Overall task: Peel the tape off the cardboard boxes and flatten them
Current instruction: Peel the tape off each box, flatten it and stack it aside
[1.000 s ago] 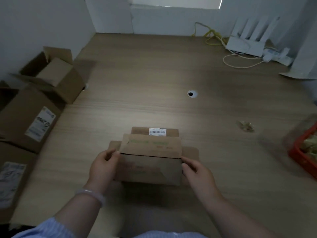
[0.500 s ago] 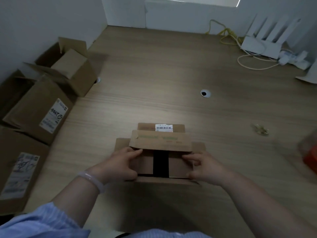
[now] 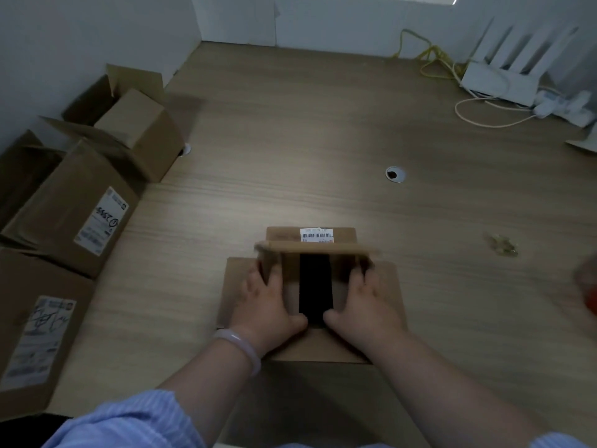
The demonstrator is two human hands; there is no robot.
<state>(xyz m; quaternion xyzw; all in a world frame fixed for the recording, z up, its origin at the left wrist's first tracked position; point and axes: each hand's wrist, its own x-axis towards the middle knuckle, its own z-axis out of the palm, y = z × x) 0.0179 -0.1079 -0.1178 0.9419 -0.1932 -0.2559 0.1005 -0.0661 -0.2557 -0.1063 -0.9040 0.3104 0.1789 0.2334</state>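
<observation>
A small brown cardboard box (image 3: 384, 295) lies on the wooden table in front of me, its flaps spread out at the sides and front. A dark gap (image 3: 315, 286) runs down its middle between two inner flaps. A white barcode label (image 3: 316, 235) sits on its far flap. My left hand (image 3: 268, 302) lies palm down on the left inner flap, fingers reaching into the box. My right hand (image 3: 361, 302) presses the right inner flap the same way. Both thumbs meet near the gap's near end.
Several larger cardboard boxes (image 3: 80, 202) with shipping labels stand along the left edge. A cable hole (image 3: 395, 173) is in the table beyond the box. A white router (image 3: 504, 79) and cables lie far right. A crumpled tape scrap (image 3: 500, 245) and a red object (image 3: 589, 292) are on the right.
Both hands moved from the box's outer sides onto its inner flaps and pressed them down. The dark gap between the flaps came into view and lengthened; the box looks lower.
</observation>
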